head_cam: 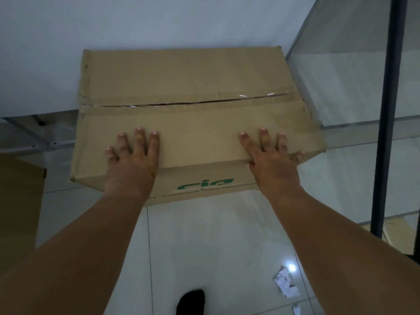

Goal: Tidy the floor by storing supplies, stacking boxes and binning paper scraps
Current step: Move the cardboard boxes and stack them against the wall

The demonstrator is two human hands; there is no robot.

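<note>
A large taped brown cardboard box [193, 87] with green lettering on its near side fills the middle of the view, close to the white wall. My left hand [133, 155] lies flat on its top near the front left, fingers spread. My right hand [270, 158] rests on the top front right, fingers over the top and thumb hooked at the front edge. Crumpled white paper scraps [285, 284] lie on the tiled floor at the lower right. What the box rests on is hidden.
Another brown cardboard box [20, 201] stands at the left edge. A glass panel [345, 76] and a dark vertical post [386, 133] are on the right. My dark-socked foot [191, 301] is on the white floor tiles below the box.
</note>
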